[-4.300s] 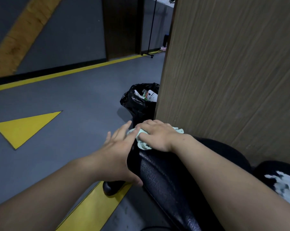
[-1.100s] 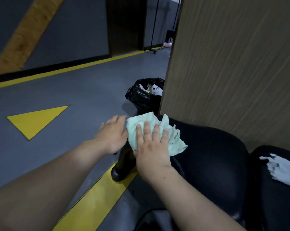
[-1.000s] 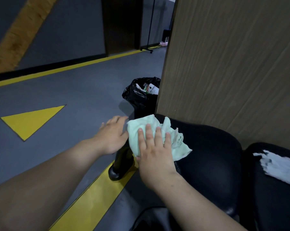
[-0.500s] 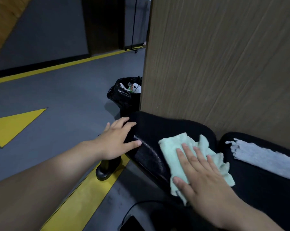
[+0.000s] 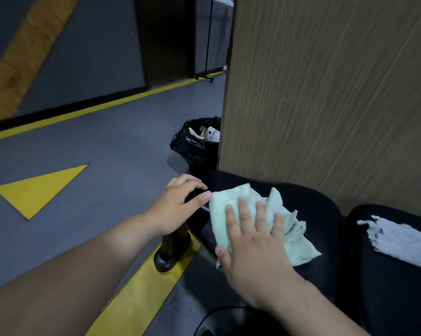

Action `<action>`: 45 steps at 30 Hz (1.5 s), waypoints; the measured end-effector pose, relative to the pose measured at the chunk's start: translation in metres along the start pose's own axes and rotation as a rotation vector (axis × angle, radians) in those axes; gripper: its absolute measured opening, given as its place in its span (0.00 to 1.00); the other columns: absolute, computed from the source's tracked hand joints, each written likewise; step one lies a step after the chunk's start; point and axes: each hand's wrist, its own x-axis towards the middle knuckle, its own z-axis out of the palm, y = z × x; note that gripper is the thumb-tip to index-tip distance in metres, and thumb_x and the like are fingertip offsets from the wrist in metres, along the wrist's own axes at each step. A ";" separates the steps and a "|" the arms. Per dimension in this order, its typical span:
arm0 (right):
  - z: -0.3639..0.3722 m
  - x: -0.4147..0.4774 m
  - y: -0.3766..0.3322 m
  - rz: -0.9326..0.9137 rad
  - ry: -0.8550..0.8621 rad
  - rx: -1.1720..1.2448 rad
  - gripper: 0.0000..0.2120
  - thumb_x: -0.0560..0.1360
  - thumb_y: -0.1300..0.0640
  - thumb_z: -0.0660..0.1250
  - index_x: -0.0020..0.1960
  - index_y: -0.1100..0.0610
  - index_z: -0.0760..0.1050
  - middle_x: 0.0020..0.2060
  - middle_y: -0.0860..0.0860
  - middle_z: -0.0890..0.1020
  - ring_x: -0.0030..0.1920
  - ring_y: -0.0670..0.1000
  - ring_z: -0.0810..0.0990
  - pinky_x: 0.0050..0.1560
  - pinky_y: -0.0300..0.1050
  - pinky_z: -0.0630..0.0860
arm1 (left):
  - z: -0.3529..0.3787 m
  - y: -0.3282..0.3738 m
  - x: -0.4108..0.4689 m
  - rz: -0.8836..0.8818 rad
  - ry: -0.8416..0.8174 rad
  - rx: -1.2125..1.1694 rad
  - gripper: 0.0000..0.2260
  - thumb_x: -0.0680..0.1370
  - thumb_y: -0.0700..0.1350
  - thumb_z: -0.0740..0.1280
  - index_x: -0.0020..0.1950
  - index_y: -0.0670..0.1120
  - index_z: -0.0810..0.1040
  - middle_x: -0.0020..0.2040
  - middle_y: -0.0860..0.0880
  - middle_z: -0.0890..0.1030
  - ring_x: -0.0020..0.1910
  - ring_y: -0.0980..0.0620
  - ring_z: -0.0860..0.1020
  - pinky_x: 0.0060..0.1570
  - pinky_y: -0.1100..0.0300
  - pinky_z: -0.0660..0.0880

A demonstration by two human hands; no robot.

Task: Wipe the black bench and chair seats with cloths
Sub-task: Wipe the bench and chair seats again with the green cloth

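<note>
The pale green cloth point(image 5: 231, 195) lies crumpled on the left end of the black seat point(image 5: 308, 204), overlapping its front edge. The right hand point(image 5: 255, 241) presses flat on the cloth, fingers point(image 5: 243, 214) straight and slightly apart. The left hand point(image 5: 178, 204) grips the seat's left end, fingers curled over the edge, thumb tip just beside the cloth. A second seat point(image 5: 386, 287) with a white worn patch point(image 5: 398, 241) adjoins on the right. A wood-grain panel point(image 5: 325, 93) rises behind.
</note>
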 end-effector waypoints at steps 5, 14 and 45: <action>-0.003 0.038 -0.019 -0.032 -0.008 -0.097 0.37 0.82 0.39 0.43 0.77 0.59 0.29 0.77 0.60 0.32 0.77 0.66 0.33 0.74 0.70 0.37 | -0.001 -0.004 0.002 -0.002 0.022 -0.018 0.25 0.72 0.70 0.60 0.60 0.55 0.76 0.58 0.65 0.74 0.62 0.61 0.70 0.60 0.64 0.67; 0.010 -0.019 0.031 -0.078 0.074 0.001 0.38 0.73 0.34 0.55 0.74 0.58 0.70 0.73 0.58 0.70 0.72 0.64 0.70 0.66 0.63 0.57 | 0.002 -0.005 0.006 -0.016 0.018 -0.007 0.37 0.68 0.76 0.59 0.69 0.54 0.71 0.62 0.61 0.72 0.65 0.59 0.67 0.64 0.59 0.66; 0.007 -0.031 0.018 -0.082 0.007 -0.004 0.37 0.75 0.37 0.54 0.78 0.56 0.61 0.77 0.59 0.61 0.76 0.68 0.60 0.69 0.71 0.54 | 0.003 0.005 0.003 -0.082 -0.033 0.007 0.38 0.69 0.75 0.52 0.70 0.54 0.72 0.61 0.62 0.68 0.67 0.59 0.62 0.65 0.58 0.60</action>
